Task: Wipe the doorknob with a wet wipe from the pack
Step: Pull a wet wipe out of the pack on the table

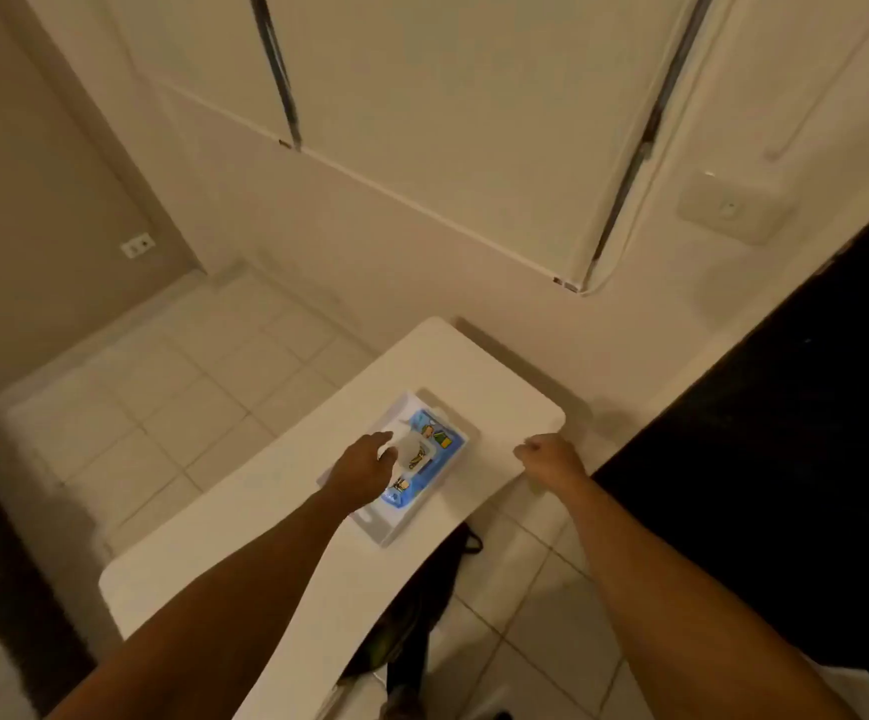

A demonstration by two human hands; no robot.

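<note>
left arm stretched forward, left hand (365, 472) palm down with fingers extended, right arm reaching alongside, right hand (549, 454) curled into a loose fist, holding nothing

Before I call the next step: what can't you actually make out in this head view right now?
- Doorknob: not in the head view at all.
- Wipes pack lid: blurred and partly covered by the left hand, so open or closed is unclear.
- Left fingertips: whether they pinch a wipe cannot be told.
- Right hand: curled at the table edge; its palm side is hidden.
- Dark items under the table: hidden by the tabletop.
</note>
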